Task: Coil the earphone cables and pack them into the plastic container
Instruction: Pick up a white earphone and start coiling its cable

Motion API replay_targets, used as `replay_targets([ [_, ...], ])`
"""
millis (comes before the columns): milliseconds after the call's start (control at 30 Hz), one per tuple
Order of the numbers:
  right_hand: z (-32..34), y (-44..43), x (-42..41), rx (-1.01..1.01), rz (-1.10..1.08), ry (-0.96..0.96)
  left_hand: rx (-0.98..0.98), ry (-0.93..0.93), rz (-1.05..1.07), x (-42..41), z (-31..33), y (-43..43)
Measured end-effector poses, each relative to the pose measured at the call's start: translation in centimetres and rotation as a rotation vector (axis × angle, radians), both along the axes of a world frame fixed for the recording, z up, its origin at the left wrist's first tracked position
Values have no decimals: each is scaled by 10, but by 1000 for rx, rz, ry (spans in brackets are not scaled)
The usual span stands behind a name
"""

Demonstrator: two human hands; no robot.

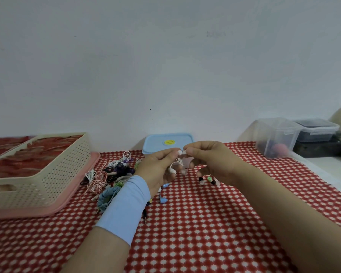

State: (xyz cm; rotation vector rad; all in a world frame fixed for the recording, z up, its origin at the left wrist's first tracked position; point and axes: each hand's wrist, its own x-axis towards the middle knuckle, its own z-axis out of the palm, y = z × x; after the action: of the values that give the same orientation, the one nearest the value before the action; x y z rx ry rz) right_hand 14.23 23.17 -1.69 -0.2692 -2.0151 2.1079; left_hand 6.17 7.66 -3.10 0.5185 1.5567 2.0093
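**A:** What do the hands have hold of?

**B:** One set between them. The left hand [158,166] and the right hand [215,162] meet fingertip to fingertip. Both are curled, and each pinches the thin white earphone cable [180,153] at a small white end piece. The slack droops under the left fingers, with a white earbud [171,170] dangling by the palm.

**A:** How will it handle?

**B:** My guess is nearly weightless, limp and a little springy, so loops will want to pop open. The wire looks fine enough to kink or tear at the bud joints. I'd hold it by the hard bud or plug ends, wind round the left fingers, and keep a thumb on the turns.

**A:** And the rest of the work?

**B:** The tangled heap of coloured earphone cables [110,174] lies on the red-and-white patterned cloth [205,223], just left of the left hand. It is soft and snaggy, so I'd lift one set at a time. A few loose buds sit under the right hand, and blue ones lie beside the left wrist.

**A:** Where does it all go?

**B:** The light-blue plastic container [167,142] sits just beyond the hands, right behind the pinch. Its lid appears to be on, though I can't be sure. A cream perforated plastic basket [47,174] stands well left of the left hand.
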Motion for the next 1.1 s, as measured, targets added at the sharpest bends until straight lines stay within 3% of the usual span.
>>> replay_targets([
  [300, 1, -1, 2, 10, 36, 36, 4, -28, -63, 0, -2, -1],
  [600, 2, 3, 3, -82, 128, -71, 10, 8, -92, 1, -3, -1],
  [833, 1, 3, 1, -32, 86, -94, -38, 91, -60, 0, -5, -4],
  [1100, 0, -6, 2, 296, -16, 64, -77, 118, 27, -7, -2, -10],
])
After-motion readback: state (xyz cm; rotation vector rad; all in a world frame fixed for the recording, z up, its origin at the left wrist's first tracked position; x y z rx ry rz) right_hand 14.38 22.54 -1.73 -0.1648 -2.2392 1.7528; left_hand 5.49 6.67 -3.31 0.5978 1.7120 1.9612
